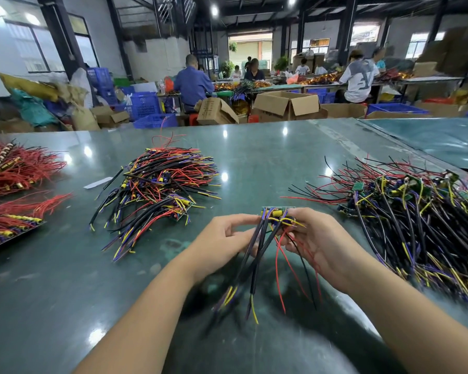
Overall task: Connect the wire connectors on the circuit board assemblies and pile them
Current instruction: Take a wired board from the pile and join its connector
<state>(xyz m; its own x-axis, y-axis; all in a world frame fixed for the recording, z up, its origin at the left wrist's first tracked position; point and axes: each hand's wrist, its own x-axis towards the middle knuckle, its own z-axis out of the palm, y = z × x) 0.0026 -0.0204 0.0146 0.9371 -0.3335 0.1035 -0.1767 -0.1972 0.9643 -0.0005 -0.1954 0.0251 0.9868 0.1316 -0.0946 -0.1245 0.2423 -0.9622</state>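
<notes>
You hold a small green circuit board assembly (277, 214) upright above the table, its black, red, yellow and purple wires hanging toward you.

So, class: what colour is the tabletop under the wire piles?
Dark green and glossy tabletop, seen clearly in the head view.

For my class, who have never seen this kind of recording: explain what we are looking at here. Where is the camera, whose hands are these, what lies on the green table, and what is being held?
There is one picture, taken by a camera worn on a person's head, looking forward and down. No machine is involved: the left hand and right hand belong to that person. Together they hold a small circuit board above the green table, and its black, red, yellow and purple wires hang down towards the viewer. On the table lie a pile of wired boards on the left, a larger pile on the right, and red wire bundles at the far left edge. Behind, other people work at tables among cardboard boxes and blue crates.
</notes>
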